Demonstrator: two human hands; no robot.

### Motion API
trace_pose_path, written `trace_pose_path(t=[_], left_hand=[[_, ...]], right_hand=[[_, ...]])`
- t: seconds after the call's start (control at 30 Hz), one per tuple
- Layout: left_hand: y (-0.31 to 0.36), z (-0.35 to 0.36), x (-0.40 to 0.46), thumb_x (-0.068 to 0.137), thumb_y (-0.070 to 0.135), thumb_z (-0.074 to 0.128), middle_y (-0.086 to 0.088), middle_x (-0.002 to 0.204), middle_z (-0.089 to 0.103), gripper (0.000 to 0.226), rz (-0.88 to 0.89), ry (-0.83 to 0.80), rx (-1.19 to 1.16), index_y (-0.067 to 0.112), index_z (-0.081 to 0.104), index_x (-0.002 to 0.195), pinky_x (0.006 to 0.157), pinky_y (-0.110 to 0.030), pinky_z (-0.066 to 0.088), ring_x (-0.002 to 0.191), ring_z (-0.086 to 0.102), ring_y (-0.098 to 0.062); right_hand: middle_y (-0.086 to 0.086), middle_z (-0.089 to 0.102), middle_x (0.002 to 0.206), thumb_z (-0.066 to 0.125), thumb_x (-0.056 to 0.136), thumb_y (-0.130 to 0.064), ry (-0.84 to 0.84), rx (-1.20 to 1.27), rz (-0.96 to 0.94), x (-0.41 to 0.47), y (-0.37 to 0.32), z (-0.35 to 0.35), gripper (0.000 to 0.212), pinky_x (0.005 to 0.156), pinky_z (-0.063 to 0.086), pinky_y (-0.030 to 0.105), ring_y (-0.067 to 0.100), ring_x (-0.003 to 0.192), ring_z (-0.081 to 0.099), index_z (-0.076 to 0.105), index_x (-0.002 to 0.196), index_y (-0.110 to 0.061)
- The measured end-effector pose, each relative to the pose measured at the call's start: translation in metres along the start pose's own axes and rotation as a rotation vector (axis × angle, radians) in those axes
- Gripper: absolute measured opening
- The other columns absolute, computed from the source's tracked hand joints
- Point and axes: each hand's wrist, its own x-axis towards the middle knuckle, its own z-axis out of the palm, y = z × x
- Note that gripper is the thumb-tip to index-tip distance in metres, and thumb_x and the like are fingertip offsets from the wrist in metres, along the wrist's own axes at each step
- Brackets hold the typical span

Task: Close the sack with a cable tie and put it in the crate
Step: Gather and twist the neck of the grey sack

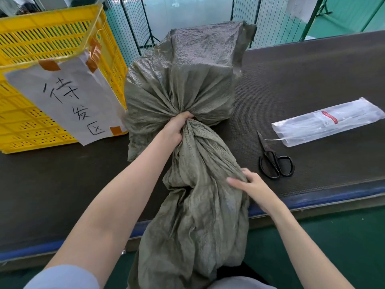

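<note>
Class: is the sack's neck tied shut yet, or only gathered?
Only gathered: the left hand grips the bunched neck of the sack; no cable tie shows around it.

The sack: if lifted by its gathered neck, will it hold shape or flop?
The sack probably sags: its woven fabric is creased and limp below the left hand. The filled end looks bulky, likely swinging. The loose tail under the right hand would dangle.
</note>
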Motion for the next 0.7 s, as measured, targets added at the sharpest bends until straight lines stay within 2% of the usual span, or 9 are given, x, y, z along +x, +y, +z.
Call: trace_pose_path(t=[0.07,0.13,0.2,0.27,0.33,0.43,0.5,0.6,0.7], left_hand=[[0.004,-0.003,-0.001,0.095,0.014,0.044,-0.01,0.057,0.064,0.025,-0.026,-0.031,-0.028,0.003,0.054,0.075,0.066,-0.032,0.052,0.057,0.061,-0.022],[0.005,-0.004,-0.003,0.097,0.014,0.039,-0.009,0.049,0.064,0.029,-0.032,-0.053,-0.042,0.001,0.054,0.075,0.062,-0.029,0.051,0.047,0.064,-0.02],[0.005,-0.004,-0.006,0.097,0.013,0.038,-0.009,0.048,0.063,0.03,-0.022,-0.054,-0.052,0.001,0.053,0.075,0.063,-0.029,0.051,0.044,0.063,-0.019],[0.006,-0.004,-0.008,0.097,0.013,0.039,-0.008,0.047,0.063,0.029,-0.005,-0.048,-0.05,0.002,0.053,0.075,0.061,-0.027,0.051,0.046,0.063,-0.02],[0.006,-0.004,-0.01,0.097,0.013,0.04,-0.008,0.049,0.063,0.028,0.01,-0.04,-0.037,0.002,0.053,0.075,0.057,-0.025,0.051,0.051,0.062,-0.021],[0.006,-0.003,-0.011,0.097,0.014,0.04,-0.009,0.051,0.064,0.028,0.02,-0.035,-0.012,0.001,0.054,0.076,0.055,-0.022,0.049,0.054,0.061,-0.02],[0.006,-0.003,-0.011,0.097,0.014,0.039,-0.007,0.048,0.064,0.028,0.027,-0.044,0.011,0.002,0.054,0.076,0.055,-0.021,0.048,0.059,0.06,-0.021],[0.008,-0.004,-0.011,0.096,0.015,0.043,-0.01,0.058,0.064,0.025,0.018,-0.039,0.015,0.002,0.055,0.078,0.061,-0.023,0.049,0.066,0.057,-0.023],[0.011,-0.013,-0.008,0.094,0.017,0.046,-0.014,0.079,0.061,0.02,-0.006,-0.019,0.036,0.001,0.057,0.088,0.074,-0.032,0.051,0.071,0.058,-0.026]], right_hand=[[0.01,0.064,0.123,0.058,0.078,-0.065,-0.078,0.46,0.12,-0.003,0.002,-0.002,0.071,0.092,0.044,0.037,0.027,0.116,0.059,0.064,0.115,-0.005],[0.015,0.057,0.128,0.048,0.089,-0.052,-0.035,0.691,0.206,0.001,0.005,0.004,0.06,0.094,0.044,0.039,0.029,0.113,0.057,0.052,0.115,0.002],[0.016,0.062,0.123,0.052,0.091,-0.033,0.0,0.682,0.242,0.007,0.002,0.016,0.041,0.088,0.051,0.038,0.027,0.103,0.063,0.056,0.12,-0.004],[0.008,0.075,0.093,0.052,0.093,-0.025,-0.001,0.563,0.332,0.009,-0.007,0.028,0.021,0.062,0.059,0.031,0.021,0.078,0.072,0.064,0.106,-0.012],[0.005,0.075,0.068,0.047,0.096,-0.027,-0.01,0.478,0.468,0.007,-0.011,0.035,0.023,0.048,0.055,0.028,0.021,0.062,0.071,0.063,0.092,-0.011],[0.008,0.073,0.064,0.04,0.1,-0.025,-0.052,0.456,0.55,0.006,-0.017,0.035,0.042,0.056,0.053,0.029,0.025,0.067,0.065,0.07,0.079,-0.005],[0.012,0.068,0.065,0.041,0.099,-0.022,-0.063,0.444,0.553,0.001,-0.02,0.033,0.054,0.045,0.052,0.024,0.025,0.056,0.065,0.072,0.059,-0.004],[0.011,0.057,0.067,0.042,0.098,-0.013,0.124,0.417,0.518,-0.012,-0.023,0.022,0.038,0.036,0.045,0.022,0.026,0.06,0.054,0.059,0.065,-0.005],[0.007,0.066,0.061,0.046,0.096,-0.009,0.174,0.446,0.292,-0.015,-0.026,0.003,0.035,0.053,0.046,0.026,0.022,0.064,0.056,0.067,0.068,-0.01]])
